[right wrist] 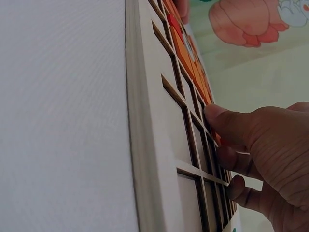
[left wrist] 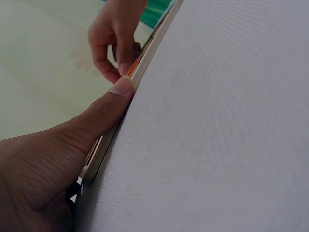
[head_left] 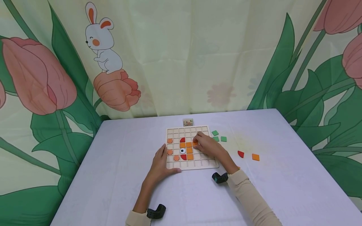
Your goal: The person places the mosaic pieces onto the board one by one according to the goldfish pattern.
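A pale wooden grid board (head_left: 198, 168) lies on the table. My left hand (head_left: 158, 167) holds its near left corner, thumb along the front edge and fingers at the left side. Over the right half, my right hand (head_left: 210, 146) pinches an orange square tile (head_left: 195, 143) at a cell beside other orange squares (head_left: 189, 150). The pinched tile is partly hidden by the fingers. Also in the grid are two red quarter-round tiles (head_left: 183, 157), a round eye tile (head_left: 183, 151) and three orange discs (head_left: 176, 158) on the left.
Three green tiles (head_left: 223, 139) lie right of the board. Farther right are a red quarter-round tile (head_left: 240, 154) and an orange square (head_left: 255, 157). A small patterned card (head_left: 188, 122) sits behind the board. A printed curtain (head_left: 175, 62) hangs at the table's far edge.
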The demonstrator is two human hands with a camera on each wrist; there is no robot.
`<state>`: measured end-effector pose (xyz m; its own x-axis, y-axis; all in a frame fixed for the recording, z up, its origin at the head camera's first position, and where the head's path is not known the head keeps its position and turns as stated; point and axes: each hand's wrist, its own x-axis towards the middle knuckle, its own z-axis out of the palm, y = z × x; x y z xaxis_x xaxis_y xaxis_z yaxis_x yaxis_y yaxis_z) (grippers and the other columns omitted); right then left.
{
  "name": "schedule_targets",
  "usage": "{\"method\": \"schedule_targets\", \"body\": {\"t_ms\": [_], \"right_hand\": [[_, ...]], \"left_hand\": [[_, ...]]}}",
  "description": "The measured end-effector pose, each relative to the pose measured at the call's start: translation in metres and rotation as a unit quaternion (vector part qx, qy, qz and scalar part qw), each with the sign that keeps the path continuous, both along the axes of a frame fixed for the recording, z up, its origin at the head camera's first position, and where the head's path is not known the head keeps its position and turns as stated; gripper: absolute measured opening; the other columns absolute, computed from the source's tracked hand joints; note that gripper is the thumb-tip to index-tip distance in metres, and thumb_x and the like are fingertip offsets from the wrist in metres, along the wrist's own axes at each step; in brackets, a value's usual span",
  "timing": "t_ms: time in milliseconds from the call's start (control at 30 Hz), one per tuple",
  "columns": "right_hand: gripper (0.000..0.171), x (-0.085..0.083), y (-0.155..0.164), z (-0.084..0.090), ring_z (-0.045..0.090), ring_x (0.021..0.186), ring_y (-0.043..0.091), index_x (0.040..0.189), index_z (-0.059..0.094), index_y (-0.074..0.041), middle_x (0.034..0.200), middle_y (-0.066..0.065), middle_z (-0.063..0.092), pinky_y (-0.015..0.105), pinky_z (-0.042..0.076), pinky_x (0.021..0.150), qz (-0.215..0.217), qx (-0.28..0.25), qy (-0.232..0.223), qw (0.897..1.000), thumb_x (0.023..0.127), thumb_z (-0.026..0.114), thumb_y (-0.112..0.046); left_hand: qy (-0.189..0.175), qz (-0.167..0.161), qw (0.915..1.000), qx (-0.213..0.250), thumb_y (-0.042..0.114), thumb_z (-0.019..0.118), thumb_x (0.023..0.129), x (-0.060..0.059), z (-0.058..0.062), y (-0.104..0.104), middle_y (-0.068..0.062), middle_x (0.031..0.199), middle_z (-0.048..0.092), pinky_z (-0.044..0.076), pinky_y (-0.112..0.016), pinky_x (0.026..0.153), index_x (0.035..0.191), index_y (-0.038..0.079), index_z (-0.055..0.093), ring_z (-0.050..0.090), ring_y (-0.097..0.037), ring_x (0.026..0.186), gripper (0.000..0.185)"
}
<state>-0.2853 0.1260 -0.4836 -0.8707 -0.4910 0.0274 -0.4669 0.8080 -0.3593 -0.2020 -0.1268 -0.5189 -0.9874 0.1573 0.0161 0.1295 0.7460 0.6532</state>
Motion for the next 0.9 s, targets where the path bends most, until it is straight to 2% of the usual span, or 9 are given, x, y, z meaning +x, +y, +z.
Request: {"method": "schedule_targets", "body": {"t_ms": [467,900], "right_hand": [[0.035,0.0040,-0.0020,0.0032,0.058,0.096,0.018,0.122,0.066,-0.011,0.128,0.006,0.056,0.034,0.056,0.091,-0.016,0.010,-0.011,1.000,0.094,0.070,-0.031],[0.040,0.0070,-0.0015,0.0037,0.058,0.097,0.018,0.128,0.064,-0.010,0.129,0.007,0.055,0.033,0.056,0.090,-0.020,0.024,-0.007,0.999,0.094,0.069,-0.030]], "left_hand": [[0.001,0.004,1.0000,0.000,0.056,0.088,0.065,-0.0008,-0.0010,0.0007,-0.012,0.166,0.017,0.030,-0.053,0.119,0.159,0.006,0.018,0.020,-0.034,0.152,0.128],[0.001,0.007,1.0000,0.002,0.057,0.088,0.064,-0.0004,-0.0024,0.0004,-0.012,0.166,0.017,0.030,-0.054,0.119,0.160,0.007,0.018,0.020,-0.034,0.152,0.129]]}}
